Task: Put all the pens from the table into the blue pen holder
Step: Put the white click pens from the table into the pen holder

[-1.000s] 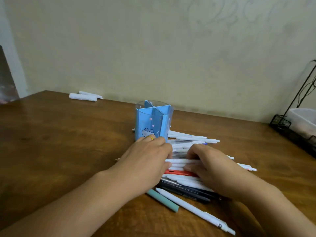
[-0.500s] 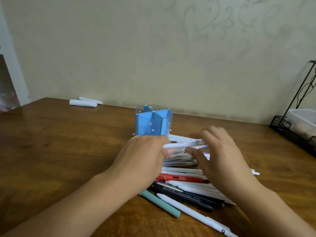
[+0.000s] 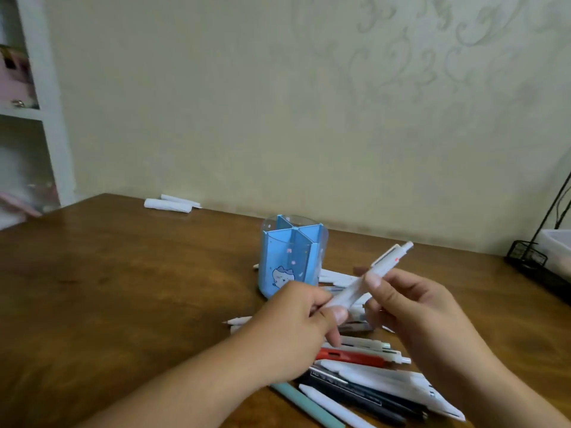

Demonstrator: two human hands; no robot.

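White and slim, one pen [image 3: 367, 281] is up off the table [image 3: 108, 288] in my view, held at a slant with its clicker end pointing up and to the right. My left hand [image 3: 296, 329] pinches its lower end between thumb and fingers, and my right hand [image 3: 404, 301] pinches it near the middle. I see the blue pen holder [image 3: 292, 257] standing upright just beyond the hands, its compartments showing no pens. Beneath and near the hands lies the pile of pens [image 3: 364, 375]: white ones, a red one [image 3: 352, 356], black ones [image 3: 355, 392] and a teal one [image 3: 304, 403] nearest me. Two white rolls [image 3: 168, 204] sit at the far left edge, and a black wire rack [image 3: 531, 261] stands far right.
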